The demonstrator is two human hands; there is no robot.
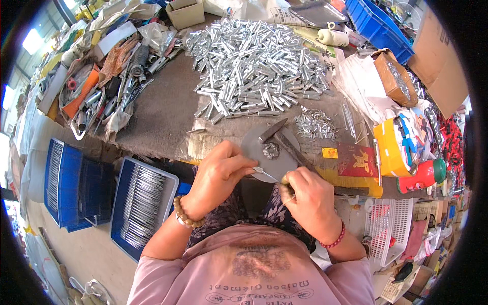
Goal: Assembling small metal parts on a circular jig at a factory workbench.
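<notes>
The person's left hand was closed in a narrow pinch on one end of a short, shiny silver metal tube, thumb and fingertips pressed together at its left end. The right hand met the tube's other end from the right, fingers curled tight around it; how much of the tube sat inside that fist could not be told. The tube lay nearly level between the two hands, at the near edge of the worn grey workbench.

Just beyond the hands rested a round grey metal plate with a small knotted lump of metal at its middle, and a dark-headed hammer lay across it, handle running to the right. Farther back on the bench spread a large heap of similar silver tubes, with a smaller scatter of thin silver pins to its near right. On the far left sat a jumble of hand tools. Left of the person, below the bench, stood two blue plastic crates filled with long thin metal rods. On the right lay a red printed packet and a white slotted plastic basket.
</notes>
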